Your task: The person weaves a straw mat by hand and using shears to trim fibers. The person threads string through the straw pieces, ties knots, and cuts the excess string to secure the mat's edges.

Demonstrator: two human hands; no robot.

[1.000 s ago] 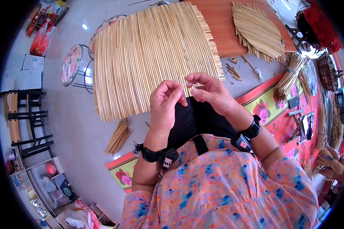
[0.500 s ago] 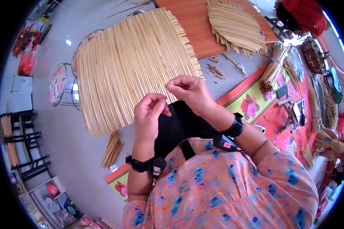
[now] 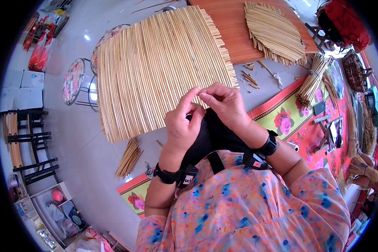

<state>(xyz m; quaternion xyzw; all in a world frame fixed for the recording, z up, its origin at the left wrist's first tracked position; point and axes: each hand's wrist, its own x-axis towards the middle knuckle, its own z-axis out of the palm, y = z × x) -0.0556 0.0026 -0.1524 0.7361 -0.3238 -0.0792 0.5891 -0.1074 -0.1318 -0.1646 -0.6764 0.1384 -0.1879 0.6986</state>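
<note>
My left hand (image 3: 183, 122) and my right hand (image 3: 226, 110) meet at their fingertips over my dark-clothed lap, at the near edge of a large mat of pale straw sticks (image 3: 155, 67). My right thumb and index finger pinch a thin white string (image 3: 200, 93), only faintly visible. My left index finger reaches up to those fingertips, while its thumb and other fingers are curled below; the string is partly hidden there.
An orange-brown table (image 3: 233, 25) holds a leaf-shaped stick panel (image 3: 273, 29). Stick bundles (image 3: 311, 80) lie right on a flowered rug (image 3: 285, 124). Loose sticks (image 3: 128, 157) lie left, near floral stools (image 3: 73, 80), folded black-framed furniture (image 3: 29, 138) and boxes (image 3: 23, 80).
My left index finger has risen to my right fingertips. The string, stretched between my hands a second ago, shows less now. The camera's view swung and partly returned.
</note>
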